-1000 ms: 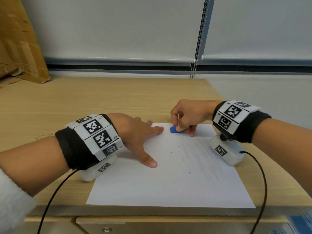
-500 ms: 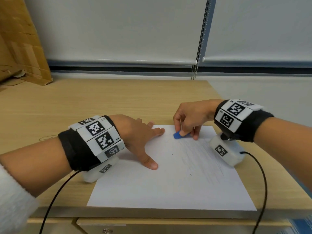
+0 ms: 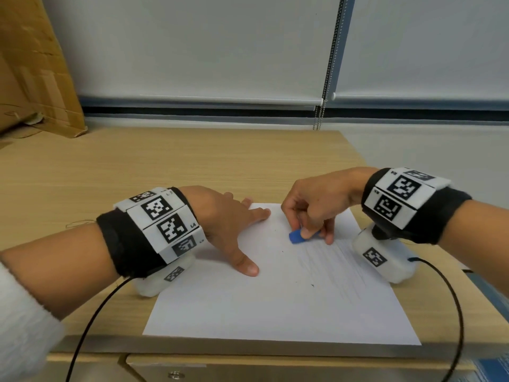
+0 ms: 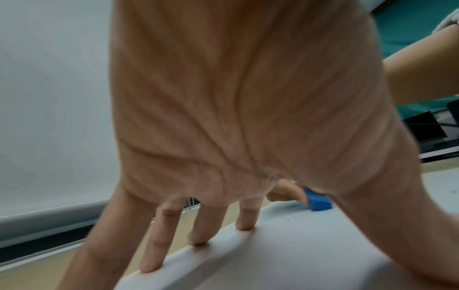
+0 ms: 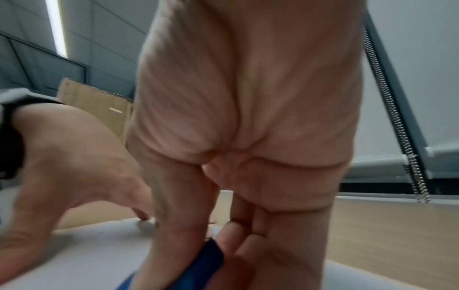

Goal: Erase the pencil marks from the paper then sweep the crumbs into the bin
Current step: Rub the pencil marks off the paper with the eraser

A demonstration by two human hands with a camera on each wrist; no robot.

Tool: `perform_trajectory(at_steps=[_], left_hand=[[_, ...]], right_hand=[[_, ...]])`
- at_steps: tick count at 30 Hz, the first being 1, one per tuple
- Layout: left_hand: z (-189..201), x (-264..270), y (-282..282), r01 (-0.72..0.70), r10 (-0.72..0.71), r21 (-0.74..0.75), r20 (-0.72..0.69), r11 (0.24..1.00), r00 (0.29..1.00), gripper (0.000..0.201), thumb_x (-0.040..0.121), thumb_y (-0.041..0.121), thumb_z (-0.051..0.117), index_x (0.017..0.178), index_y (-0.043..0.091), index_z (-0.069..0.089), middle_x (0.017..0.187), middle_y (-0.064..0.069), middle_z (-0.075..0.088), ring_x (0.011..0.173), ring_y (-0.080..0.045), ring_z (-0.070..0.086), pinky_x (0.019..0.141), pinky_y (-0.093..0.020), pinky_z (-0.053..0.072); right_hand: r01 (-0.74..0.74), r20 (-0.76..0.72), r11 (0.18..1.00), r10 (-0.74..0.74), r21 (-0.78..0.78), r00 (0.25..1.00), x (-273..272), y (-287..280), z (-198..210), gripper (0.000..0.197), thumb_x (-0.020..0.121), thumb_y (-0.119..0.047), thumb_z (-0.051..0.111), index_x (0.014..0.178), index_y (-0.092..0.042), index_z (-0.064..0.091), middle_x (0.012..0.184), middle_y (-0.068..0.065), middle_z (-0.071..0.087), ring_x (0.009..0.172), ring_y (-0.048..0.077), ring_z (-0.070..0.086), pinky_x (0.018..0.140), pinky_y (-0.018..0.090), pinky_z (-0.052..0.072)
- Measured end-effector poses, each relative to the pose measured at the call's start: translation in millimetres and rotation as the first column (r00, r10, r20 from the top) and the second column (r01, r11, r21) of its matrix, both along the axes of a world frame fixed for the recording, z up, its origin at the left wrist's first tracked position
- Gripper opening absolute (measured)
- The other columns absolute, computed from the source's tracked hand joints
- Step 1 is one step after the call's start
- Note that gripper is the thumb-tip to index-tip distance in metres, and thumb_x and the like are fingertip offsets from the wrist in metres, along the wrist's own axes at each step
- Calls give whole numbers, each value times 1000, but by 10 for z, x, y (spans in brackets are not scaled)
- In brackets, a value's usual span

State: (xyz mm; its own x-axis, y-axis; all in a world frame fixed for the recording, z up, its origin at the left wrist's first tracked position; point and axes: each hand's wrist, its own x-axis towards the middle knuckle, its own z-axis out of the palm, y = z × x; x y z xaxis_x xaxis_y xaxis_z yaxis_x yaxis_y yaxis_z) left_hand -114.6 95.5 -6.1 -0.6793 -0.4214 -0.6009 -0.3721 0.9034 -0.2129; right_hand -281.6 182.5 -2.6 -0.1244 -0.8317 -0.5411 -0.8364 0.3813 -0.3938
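A white sheet of paper lies at the desk's front edge, with faint pencil strokes down its right half. My right hand pinches a small blue eraser and holds it against the paper near its top middle. The same eraser shows past my left palm, and it appears as a blue block between thumb and fingers in the right wrist view. My left hand lies spread flat on the paper's top left corner, fingers straight. A few dark crumbs dot the sheet.
The wooden desk stretches back to a wall with roller blinds and a bead chain. Flattened cardboard leans at the far left. Black cables run from both wrist cameras. No bin is in view.
My right hand has slid the eraser toward me, from the paper's top edge down onto the sheet. The left hand has stayed pressed on the corner.
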Motion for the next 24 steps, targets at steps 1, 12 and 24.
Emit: perform_trajectory(at_steps=[1, 12, 24], left_hand=[[3, -6, 4, 1, -1, -1, 2, 1000, 1000, 116, 70, 77, 60, 149, 43, -17, 161, 9, -17, 149, -30, -6, 113, -57, 17], [18, -11, 18, 3, -3, -7, 11, 1000, 1000, 116, 70, 76, 61, 149, 42, -17, 161, 8, -16, 149, -30, -4, 115, -57, 17], [11, 4, 29, 17, -17, -20, 0, 1000, 1000, 113, 72, 75, 60, 150, 42, -15, 162, 7, -13, 149, -29, 3, 115, -54, 20]], right_hand=[[-17, 9, 999, 17, 33, 1000, 23, 8, 7, 8, 83, 5, 65, 84, -3, 62, 66, 14, 59, 52, 21, 60, 64, 38, 60], [35, 24, 999, -34, -38, 999, 108, -108, 14, 6, 85, 1, 66, 85, -4, 63, 71, 17, 60, 50, 19, 61, 62, 36, 60], [-15, -87, 997, 9, -69, 996, 232, -64, 19, 4, 83, -5, 67, 85, -8, 66, 74, 13, 54, 58, 19, 50, 55, 31, 58]])
